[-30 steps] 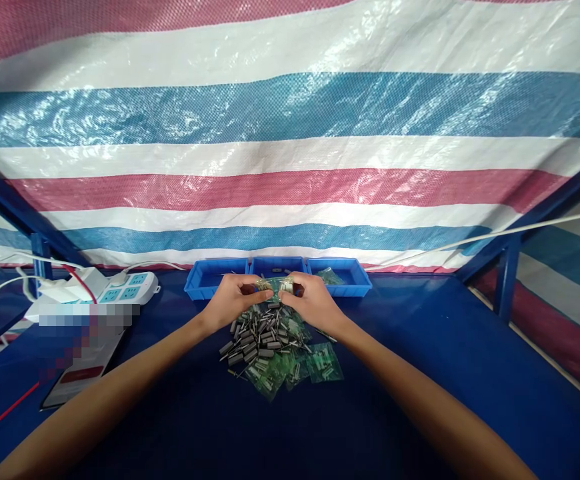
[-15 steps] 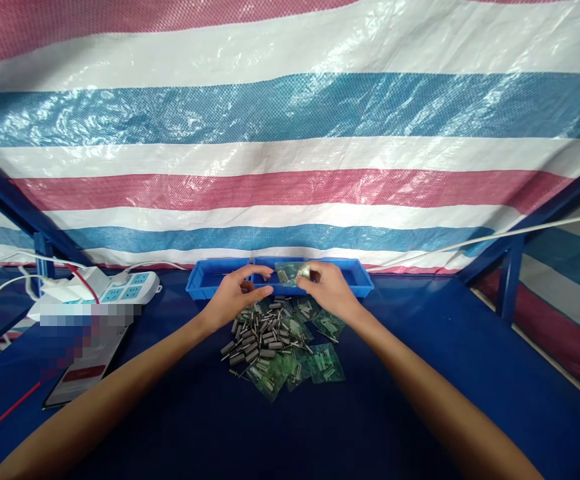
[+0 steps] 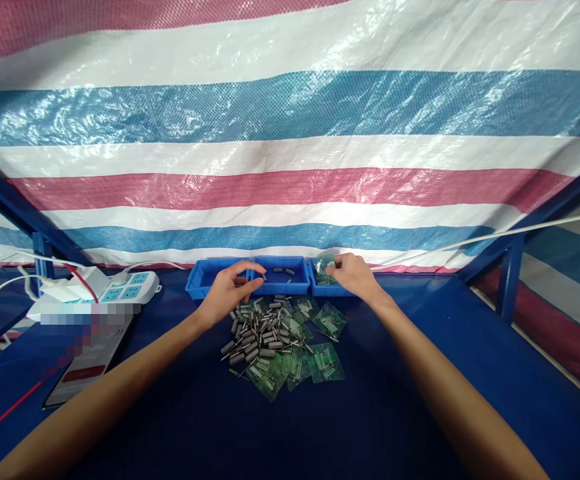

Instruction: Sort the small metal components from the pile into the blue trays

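Observation:
My right hand (image 3: pixel 356 275) pinches a small clear greenish bag (image 3: pixel 324 263) over the right blue bin (image 3: pixel 331 291). Between the left blue bin (image 3: pixel 197 281) and the middle blue bin (image 3: pixel 297 288) is my left hand (image 3: pixel 230 288), its fingers apart and curved; nothing can be made out in it. A few small grey pieces (image 3: pixel 290 272) lie in the middle bin. In front of the bins is a heap of grey cylinders and metal pins (image 3: pixel 260 333), with several clear bags of small parts (image 3: pixel 326 363) beside and under it.
A white power strip (image 3: pixel 133 287) with plugs and cables stands at the left. Nearer is a phone (image 3: pixel 83 373), partly pixelated, with a red cable (image 3: pixel 5 413) beside it. Striped sheeting (image 3: pixel 290 107) hangs behind the blue table (image 3: pixel 420 320), between blue frame bars (image 3: pixel 507 280).
My right hand has moved right with the bag, from the middle bin to the right one. My left hand has shifted slightly left and down. Grey pieces in the middle bin now show.

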`<state>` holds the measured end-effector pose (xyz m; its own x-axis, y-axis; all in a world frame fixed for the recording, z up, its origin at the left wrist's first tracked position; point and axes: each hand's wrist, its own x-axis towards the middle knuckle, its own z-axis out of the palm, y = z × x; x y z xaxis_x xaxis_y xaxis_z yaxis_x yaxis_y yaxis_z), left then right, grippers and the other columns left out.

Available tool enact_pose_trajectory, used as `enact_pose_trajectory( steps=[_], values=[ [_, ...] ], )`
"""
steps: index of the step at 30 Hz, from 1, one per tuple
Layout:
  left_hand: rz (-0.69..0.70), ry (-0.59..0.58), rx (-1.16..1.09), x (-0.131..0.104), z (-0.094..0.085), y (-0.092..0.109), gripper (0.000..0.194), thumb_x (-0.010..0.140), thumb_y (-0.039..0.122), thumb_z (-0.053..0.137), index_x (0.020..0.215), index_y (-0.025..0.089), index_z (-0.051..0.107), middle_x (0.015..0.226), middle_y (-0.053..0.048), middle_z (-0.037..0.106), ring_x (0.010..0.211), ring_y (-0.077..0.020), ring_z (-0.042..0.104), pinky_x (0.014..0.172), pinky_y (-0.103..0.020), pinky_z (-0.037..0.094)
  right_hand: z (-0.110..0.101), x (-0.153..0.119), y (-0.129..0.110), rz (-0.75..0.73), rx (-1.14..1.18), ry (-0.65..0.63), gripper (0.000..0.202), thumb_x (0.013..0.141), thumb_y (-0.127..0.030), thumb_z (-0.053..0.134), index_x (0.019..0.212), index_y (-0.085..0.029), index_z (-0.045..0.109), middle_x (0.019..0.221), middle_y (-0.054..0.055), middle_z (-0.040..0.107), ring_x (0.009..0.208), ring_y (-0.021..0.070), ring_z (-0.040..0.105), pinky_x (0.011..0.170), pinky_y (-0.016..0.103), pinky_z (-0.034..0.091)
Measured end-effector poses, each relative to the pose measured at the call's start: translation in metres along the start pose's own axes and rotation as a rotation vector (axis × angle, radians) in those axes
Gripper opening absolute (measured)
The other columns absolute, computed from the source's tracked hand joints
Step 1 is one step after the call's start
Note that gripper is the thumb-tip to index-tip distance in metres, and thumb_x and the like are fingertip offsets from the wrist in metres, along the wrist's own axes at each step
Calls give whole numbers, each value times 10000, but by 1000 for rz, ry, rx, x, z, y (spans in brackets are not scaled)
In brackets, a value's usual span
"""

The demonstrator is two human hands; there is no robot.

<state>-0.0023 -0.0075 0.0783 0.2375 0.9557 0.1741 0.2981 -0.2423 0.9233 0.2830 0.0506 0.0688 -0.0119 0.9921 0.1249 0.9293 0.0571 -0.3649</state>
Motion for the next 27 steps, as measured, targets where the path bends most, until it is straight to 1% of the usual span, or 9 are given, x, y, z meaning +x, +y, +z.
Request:
enact_pose_trajectory(
  steps=[4, 8, 10, 11, 14, 16, 19, 22, 27],
  values=[
    [-14, -9, -6, 0, 0, -1, 297, 793, 367, 645, 1012, 167, 621, 456, 54, 467, 389, -74, 416, 378, -178, 264, 3, -1, 0, 9, -35, -57, 217, 759, -320, 548, 611, -181, 621, 613, 52, 604, 619, 187, 568, 525, 264, 317],
    [-19, -23, 0, -1, 0, -4, 298, 804, 375, 632, 1019, 168, 622, 439, 54, 459, 383, -72, 407, 376, -171, 250, -4, -9, -11, -17, -163, 104, 212, 795, -308, 551, 845, -153, 687, 937, 129, 664, 819, 239, 613, 620, 284, 372],
    [-17, -26, 5, -1, 0, -5, 292, 809, 373, 628, 1021, 173, 621, 444, 54, 462, 389, -70, 406, 384, -166, 258, -9, -14, -19, -48, -190, 113, 209, 822, -291, 527, 873, -165, 686, 943, 119, 669, 845, 241, 617, 649, 285, 390],
    [-18, -27, 7, -1, 0, -5, 289, 812, 373, 625, 1022, 174, 621, 445, 53, 463, 393, -70, 407, 387, -164, 262, -12, -18, -22, -64, -211, 74, 199, 827, -274, 519, 833, -170, 688, 888, 109, 675, 838, 238, 621, 654, 283, 396],
    [-24, -36, 6, 0, 0, -7, 284, 818, 376, 615, 1014, 171, 622, 444, 53, 460, 400, -71, 412, 398, -163, 272, -15, -28, -31, -138, -278, -151, 191, 810, -272, 549, 734, -158, 682, 768, 104, 664, 779, 239, 632, 634, 281, 406],
    [-21, -41, 5, 0, 0, -8, 281, 818, 378, 614, 1002, 166, 626, 443, 52, 459, 403, -73, 418, 406, -165, 281, -15, -35, -35, -211, -306, -300, 155, 781, -274, 601, 748, -144, 680, 746, 107, 654, 752, 243, 637, 612, 278, 409],
    [-14, -41, 13, 1, 0, -8, 274, 819, 379, 613, 988, 165, 629, 446, 49, 464, 407, -75, 423, 415, -168, 288, -16, -44, -40, -253, -329, -461, 139, 757, -253, 648, 775, -118, 675, 715, 110, 635, 717, 244, 640, 584, 275, 417],
    [-7, -38, 11, 1, 0, -8, 258, 821, 374, 613, 970, 164, 634, 446, 49, 462, 410, -76, 424, 423, -171, 297, -16, -49, -42, -218, -292, -563, 158, 738, -256, 681, 787, -106, 667, 704, 99, 618, 656, 231, 638, 555, 278, 431],
    [-9, -43, -3, 1, 1, -8, 251, 819, 367, 616, 963, 163, 636, 442, 52, 464, 400, -73, 421, 413, -170, 286, -15, -50, -43, -158, -250, -610, 212, 716, -272, 708, 810, -92, 650, 787, 109, 614, 507, 183, 607, 482, 286, 437]
  ],
)
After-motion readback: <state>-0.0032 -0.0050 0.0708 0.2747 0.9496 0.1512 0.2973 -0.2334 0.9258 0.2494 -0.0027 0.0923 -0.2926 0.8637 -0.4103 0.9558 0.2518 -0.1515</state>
